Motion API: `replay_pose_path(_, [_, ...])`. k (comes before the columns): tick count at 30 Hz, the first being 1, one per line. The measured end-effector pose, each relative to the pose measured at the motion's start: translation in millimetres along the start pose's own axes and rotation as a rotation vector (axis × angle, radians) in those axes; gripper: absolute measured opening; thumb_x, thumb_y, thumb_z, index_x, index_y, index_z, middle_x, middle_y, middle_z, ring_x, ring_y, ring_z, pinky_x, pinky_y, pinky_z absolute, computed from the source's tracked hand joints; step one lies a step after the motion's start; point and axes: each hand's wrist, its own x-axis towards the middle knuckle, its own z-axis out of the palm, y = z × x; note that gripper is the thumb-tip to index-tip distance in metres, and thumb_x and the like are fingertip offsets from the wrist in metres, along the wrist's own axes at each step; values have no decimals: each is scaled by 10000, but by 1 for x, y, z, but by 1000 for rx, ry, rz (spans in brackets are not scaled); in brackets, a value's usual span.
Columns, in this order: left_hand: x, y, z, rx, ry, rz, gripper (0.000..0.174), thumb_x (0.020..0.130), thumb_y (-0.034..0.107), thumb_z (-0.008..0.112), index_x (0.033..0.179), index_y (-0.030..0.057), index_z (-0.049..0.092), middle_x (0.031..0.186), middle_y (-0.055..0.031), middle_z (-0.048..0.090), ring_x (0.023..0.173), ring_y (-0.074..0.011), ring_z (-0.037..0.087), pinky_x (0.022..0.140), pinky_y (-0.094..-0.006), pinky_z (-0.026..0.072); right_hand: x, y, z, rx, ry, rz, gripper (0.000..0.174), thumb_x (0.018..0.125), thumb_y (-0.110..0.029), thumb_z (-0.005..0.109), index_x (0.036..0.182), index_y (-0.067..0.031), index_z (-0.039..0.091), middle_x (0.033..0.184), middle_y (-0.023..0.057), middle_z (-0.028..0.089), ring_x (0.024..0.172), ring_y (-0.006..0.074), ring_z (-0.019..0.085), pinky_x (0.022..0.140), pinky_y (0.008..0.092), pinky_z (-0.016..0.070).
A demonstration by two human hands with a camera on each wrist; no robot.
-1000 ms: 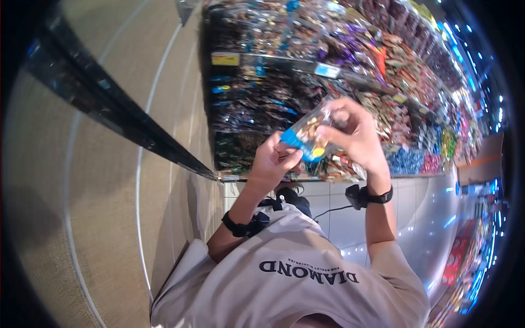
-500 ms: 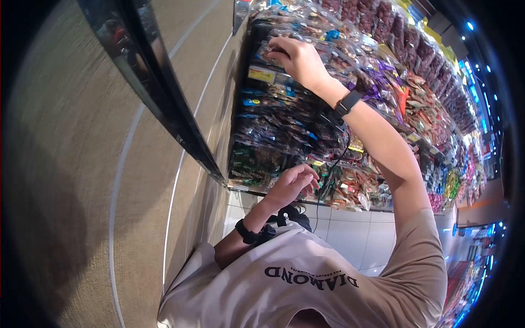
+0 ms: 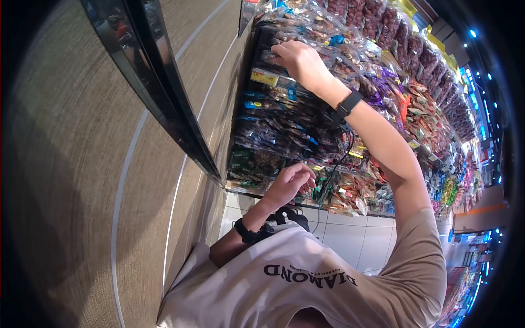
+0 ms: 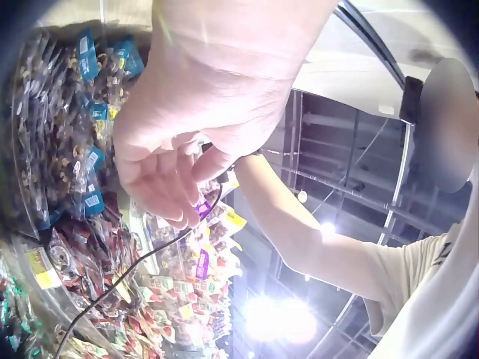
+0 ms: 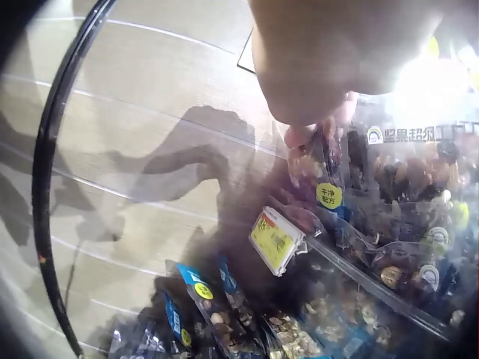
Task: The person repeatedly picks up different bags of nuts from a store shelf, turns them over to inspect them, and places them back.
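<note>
My right hand [image 3: 302, 61] reaches out to the upper shelf at the far left end of the display. In the right wrist view its fingertips [image 5: 301, 135] pinch the top of a clear packet of nuts [image 5: 318, 168] with a round yellow label; the palm hides the rest of the grip. More packets of mixed nuts [image 5: 415, 176] stand right beside it. Nearer the body, my left hand [image 3: 290, 183] hangs in front of the lower shelf with loosely curled fingers and nothing in them.
A yellow price tag [image 5: 273, 241] sits on the shelf rail [image 5: 374, 288] below the right hand. Blue-topped nut packets [image 5: 213, 307] fill the shelf beneath. Left of the display are a beige wall [image 3: 180, 104] and a dark post [image 3: 158, 82]. A black cable [image 3: 340, 161] hangs between the arms.
A second ago both hands held a blue-and-clear nut packet near the body. The right hand has since moved to the upper shelf; the left has let go of the packet and dropped slightly.
</note>
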Motion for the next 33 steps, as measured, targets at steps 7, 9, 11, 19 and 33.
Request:
replay_pose_path(7, [-1, 0, 1, -8, -1, -32, 176, 1057, 149, 514, 1078, 29, 640, 926, -68, 714, 806, -101, 657, 736, -257, 545, -1, 2, 18, -242, -97, -110, 114, 795, -65, 657, 909, -56, 645, 834, 71, 634, 939, 253, 578, 850, 345, 455])
replay_pose_path(9, [-1, -1, 1, -3, 0, -30, 175, 1057, 147, 513, 1077, 29, 640, 926, -69, 714, 805, -102, 657, 736, -257, 545, 1, 3, 30, -302, -106, -127, 108, 784, -91, 651, 889, -69, 643, 831, 60, 639, 977, 245, 576, 884, 344, 434])
replay_pose_path(11, [-1, -1, 1, 3, 5, -25, 175, 1056, 145, 512, 1076, 29, 641, 926, -70, 715, 804, -103, 657, 736, -257, 544, 2, 5, 37, -393, -148, -114, 115, 784, -101, 664, 893, -70, 648, 835, 51, 647, 986, 241, 577, 903, 351, 424])
replay_pose_path(19, [0, -4, -3, 14, 26, -1, 175, 1056, 139, 507, 1066, 24, 638, 917, -75, 718, 785, -112, 659, 712, -260, 544, 0, -14, -14, -155, 81, 34, 279, 835, -132, 769, 1079, -26, 685, 1008, 92, 674, 973, 263, 584, 865, 397, 416])
replay_pose_path(33, [2, 0, 0, 37, 16, -15, 168, 1049, 116, 482, 1055, 55, 638, 900, -43, 720, 780, -79, 651, 684, -230, 521, -9, 16, -19, -375, 3, 103, 95, 854, -162, 707, 856, -72, 678, 834, 56, 679, 958, 256, 565, 868, 397, 410])
